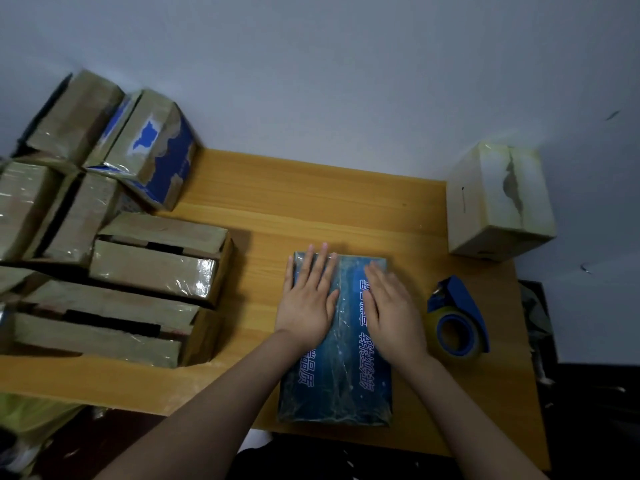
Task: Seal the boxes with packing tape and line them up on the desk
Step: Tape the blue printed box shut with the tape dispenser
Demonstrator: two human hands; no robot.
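Desk (311, 202), wooden, set against a grey wall.

Item 1: blue printed box (341, 382), flat and closed, laid near the front edge of the desk at centre. Its top is covered in glossy clear tape; white characters are printed on it. Contents are not seen.

Left hand (308, 299): laid flat on the left part of the box top, fingers straight, nothing grasped.

Right hand (391, 306): laid flat on the right part of the same top, fingers straight, nothing grasped.

Item 2: blue tape dispenser (459, 317), loaded with a roll of clear tape, set on the desk just right of the blue box.

Item 3: pale taped box (498, 202), closed, placed at the far right corner; its top seam is torn.

Item 4: pile of brown cardboard boxes (104, 271) at the left, with patches of tape. Dark gaps are shown between the flaps of two; interiors cannot be made out.

Item 5: blue-and-white box (156, 150), tilted, at the far end of the pile.
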